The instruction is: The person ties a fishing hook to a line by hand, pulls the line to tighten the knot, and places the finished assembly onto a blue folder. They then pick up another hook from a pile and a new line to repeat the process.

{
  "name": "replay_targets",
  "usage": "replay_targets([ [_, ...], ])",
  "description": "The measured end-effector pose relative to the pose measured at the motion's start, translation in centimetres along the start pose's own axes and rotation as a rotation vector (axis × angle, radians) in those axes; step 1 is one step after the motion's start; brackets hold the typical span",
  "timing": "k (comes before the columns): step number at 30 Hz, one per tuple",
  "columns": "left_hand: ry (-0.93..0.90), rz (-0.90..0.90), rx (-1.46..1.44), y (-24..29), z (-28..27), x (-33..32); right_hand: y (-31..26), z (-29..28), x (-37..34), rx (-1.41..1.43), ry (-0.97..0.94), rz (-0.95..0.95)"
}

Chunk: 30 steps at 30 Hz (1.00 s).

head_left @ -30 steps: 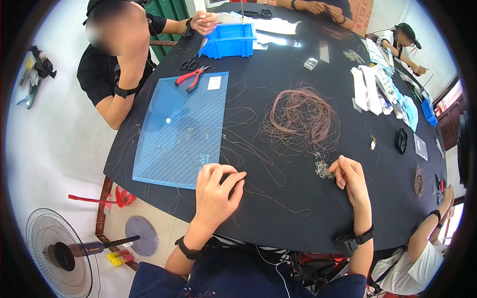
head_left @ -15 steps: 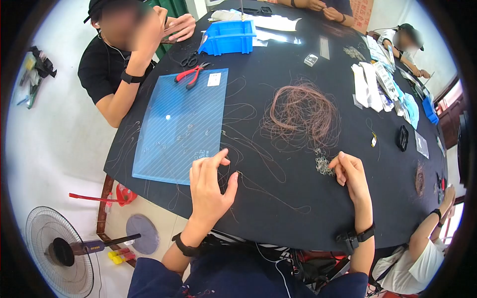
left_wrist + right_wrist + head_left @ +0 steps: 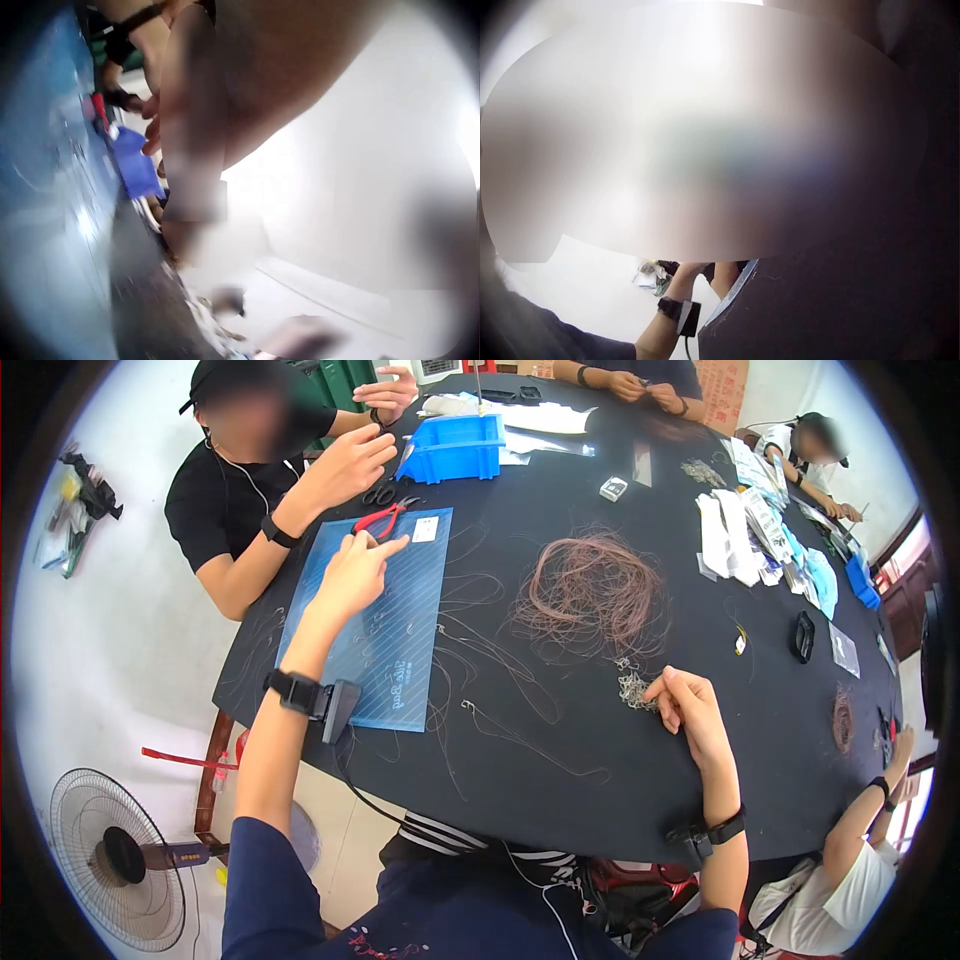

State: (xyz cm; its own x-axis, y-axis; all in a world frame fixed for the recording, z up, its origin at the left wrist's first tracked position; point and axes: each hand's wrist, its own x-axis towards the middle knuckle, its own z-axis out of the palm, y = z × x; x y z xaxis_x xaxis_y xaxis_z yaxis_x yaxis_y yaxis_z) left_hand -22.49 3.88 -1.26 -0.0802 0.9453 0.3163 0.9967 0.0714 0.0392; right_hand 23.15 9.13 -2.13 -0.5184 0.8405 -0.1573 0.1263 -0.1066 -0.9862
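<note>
My left hand (image 3: 352, 572) reaches over the blue file bag (image 3: 410, 620), its fingertips right at the red handles of the pliers (image 3: 378, 520) near the bag's far edge. The left wrist view shows a red handle (image 3: 99, 109) past the bag's blue surface (image 3: 45, 187). My right hand (image 3: 695, 715) rests on the right with loosely curled fingers, its fingertips beside a small heap of silvery, hook-like metal pieces (image 3: 633, 690). Much of the right wrist view is blurred. A thin line (image 3: 530, 742) with a small metal piece at its end lies between the hands.
A large tangle of reddish-brown line (image 3: 595, 590) lies mid-table, with looser strands beside the bag. A blue bin (image 3: 452, 455) and black scissors (image 3: 380, 494) are at the far left. White packets (image 3: 735, 535) lie at the right. Another person's hand (image 3: 355, 460) is close beyond the pliers.
My left hand has moved from the near edge of the file bag forward and left to the pliers. My right hand stays by the metal heap. The person opposite has lowered one hand.
</note>
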Motion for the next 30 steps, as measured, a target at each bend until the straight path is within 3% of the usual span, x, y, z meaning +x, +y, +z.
replay_targets([
  [4, -0.057, -0.075, 0.025, -0.2, 1.7, 0.7, 0.0, -0.1, 0.1, -0.003, -0.001, 0.011],
  [7, 0.021, -0.02, 0.081, -0.2, 0.6, 0.1, 0.1, -0.1, 0.1, -0.018, -0.003, 0.004],
  [13, -0.05, 0.013, -0.078, 0.1, -1.4, -3.4, -0.2, 0.2, 0.1, -0.035, -0.009, 0.013],
  [16, 0.074, 0.014, -0.079, 0.4, -1.5, -3.8, -0.1, 0.1, 0.2, -0.031, -0.005, 0.016],
  [19, 0.017, 0.051, -0.036, 1.5, -2.7, -4.1, -0.2, 0.1, 0.2, -0.019, -0.001, 0.027],
  [30, 0.078, 0.076, 0.037, -0.6, -0.3, -1.4, -0.3, 0.2, 0.1, -0.041, -0.007, 0.014],
])
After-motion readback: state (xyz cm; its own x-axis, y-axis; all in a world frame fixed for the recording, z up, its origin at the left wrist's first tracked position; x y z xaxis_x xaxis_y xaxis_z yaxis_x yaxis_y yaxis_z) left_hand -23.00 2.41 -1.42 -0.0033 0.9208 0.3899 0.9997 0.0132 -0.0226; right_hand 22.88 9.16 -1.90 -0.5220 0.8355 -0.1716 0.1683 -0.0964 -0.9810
